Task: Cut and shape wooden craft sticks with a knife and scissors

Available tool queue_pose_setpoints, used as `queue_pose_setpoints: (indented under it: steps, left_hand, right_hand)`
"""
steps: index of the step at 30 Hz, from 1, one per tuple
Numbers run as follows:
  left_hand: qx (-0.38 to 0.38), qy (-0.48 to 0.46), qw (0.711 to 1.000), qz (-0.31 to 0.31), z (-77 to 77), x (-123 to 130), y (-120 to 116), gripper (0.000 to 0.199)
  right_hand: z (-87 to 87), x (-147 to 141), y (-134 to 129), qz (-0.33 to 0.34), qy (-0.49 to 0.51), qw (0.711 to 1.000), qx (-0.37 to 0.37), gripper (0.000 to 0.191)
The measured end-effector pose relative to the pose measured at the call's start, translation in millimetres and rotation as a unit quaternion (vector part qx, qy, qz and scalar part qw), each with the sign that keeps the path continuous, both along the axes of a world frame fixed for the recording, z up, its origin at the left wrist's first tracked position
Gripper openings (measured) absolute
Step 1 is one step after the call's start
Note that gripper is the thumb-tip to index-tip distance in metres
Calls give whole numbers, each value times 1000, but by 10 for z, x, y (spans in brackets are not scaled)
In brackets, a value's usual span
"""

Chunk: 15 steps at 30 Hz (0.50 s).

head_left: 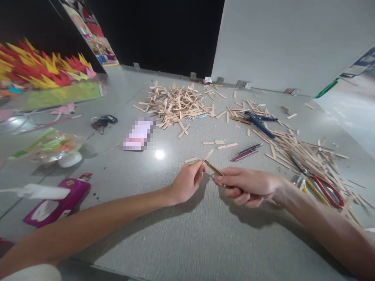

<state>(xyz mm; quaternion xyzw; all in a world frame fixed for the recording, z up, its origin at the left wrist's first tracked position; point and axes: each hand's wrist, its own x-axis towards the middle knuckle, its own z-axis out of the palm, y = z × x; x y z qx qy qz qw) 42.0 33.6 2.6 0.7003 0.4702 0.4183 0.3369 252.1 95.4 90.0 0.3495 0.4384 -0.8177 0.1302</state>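
Note:
My left hand (189,180) pinches a small wooden craft stick (209,155) whose pale end sticks up past the fingertips. Wrapped in my right hand (246,184) is a slim yellow-and-dark utility knife (214,168). Its tip points up and left, meeting the stick close to my left fingertips; whether it cuts in, I cannot tell. Another craft stick (191,160) lies just behind my left hand. Several more, such as one loose stick (227,146), rest a little farther off, beside two pens (247,153).
A heap of craft sticks (175,103) lies at the back. On the right are blue-handled cutters (259,124), red-handled snips (326,189) and scattered strips (295,150). A phone (139,134), keys (104,123), a purple glue gun-like box (60,203) and folded paper (43,66) occupy the left.

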Motion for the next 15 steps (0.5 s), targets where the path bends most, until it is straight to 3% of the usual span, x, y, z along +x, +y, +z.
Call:
queue_pose_setpoints:
  steps: [4,6,10,15]
  left_hand:
    - [4,0,1000,14,-19,-1,9,36]
    - [8,0,1000,20,-19,-1,17,39]
    - [3,4,1000,-3,-11,-6,22,32]
    - [-8,6,1000,-12,-28,-6,14,27]
  right_hand:
    - [-287,-214,-423,-119,16,987,110,42]
    - [-324,-250,-505,-128,21,984,123,39]
    - [-107,-76,-211,-62,7,997,38,42]
    - [48,135,197,-24,-2,1000,18,42]
